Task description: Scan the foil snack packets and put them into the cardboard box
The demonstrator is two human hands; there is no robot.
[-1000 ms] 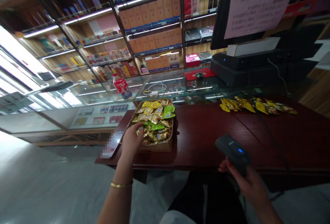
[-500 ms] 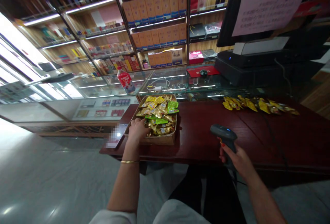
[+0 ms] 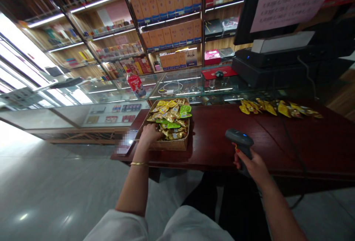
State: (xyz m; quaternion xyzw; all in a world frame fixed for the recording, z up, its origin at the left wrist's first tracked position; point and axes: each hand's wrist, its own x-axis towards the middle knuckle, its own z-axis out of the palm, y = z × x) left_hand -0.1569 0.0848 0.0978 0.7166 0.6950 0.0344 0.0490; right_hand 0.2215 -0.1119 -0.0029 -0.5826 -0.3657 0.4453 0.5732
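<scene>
On the dark red table stands a cardboard box (image 3: 174,145) filled with gold, yellow and green snack packets (image 3: 170,114). My left hand (image 3: 149,134) reaches over the box's left side, its fingers bent down among the packets. The fingertips are hidden there, so whether they grip a packet does not show. Over the table's front edge, my right hand (image 3: 251,162) is wrapped round the handle of a dark grey barcode scanner (image 3: 240,139) with a blue light on top. The scanner's head points left, toward the box but apart from it.
Several yellow snack packets (image 3: 267,106) lie in a row at the table's back right. A phone (image 3: 126,143) lies left of the box. Behind are a glass counter with a red-labelled bottle (image 3: 135,83), a mouse (image 3: 219,74) and a monitor (image 3: 246,15). The scanner's cable hangs at right.
My left hand stays in the box, its fingers slightly more bent among the packets. My right hand still holds the scanner in nearly the same place. The view has shifted slightly.
</scene>
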